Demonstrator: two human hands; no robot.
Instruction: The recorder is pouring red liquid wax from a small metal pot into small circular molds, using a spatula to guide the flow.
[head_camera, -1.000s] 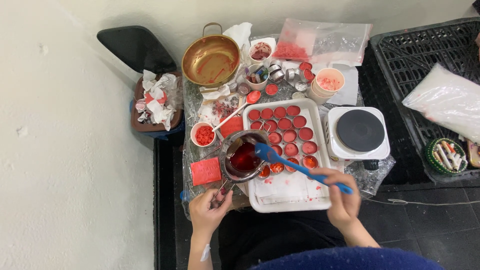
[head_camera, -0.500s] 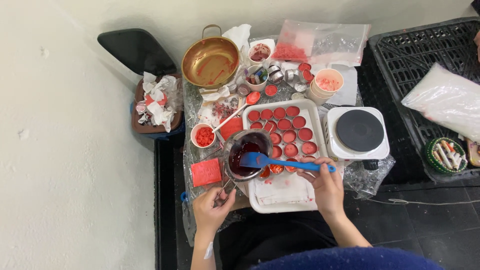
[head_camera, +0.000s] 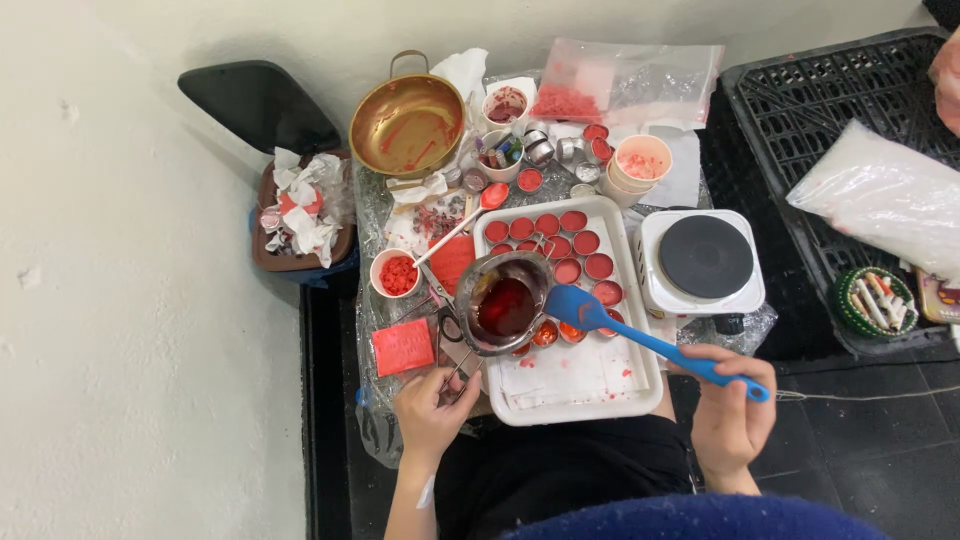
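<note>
My left hand grips the handle of a small steel pot filled with dark red liquid, held above the left side of a white tray. The tray carries several small round tins of red wax. My right hand holds a blue spatula by its handle. Its blade sits just right of the pot's rim, over the tins.
A white single-burner hot plate stands right of the tray. Behind are a brass pan, paper cups, a bag of red flakes and a cup of red bits. A red block lies left. A black crate is at right.
The spatula blade has come out of the pot and moved right, beside its rim. My right hand has shifted right and lower. The pot stays over the tray's left side.
</note>
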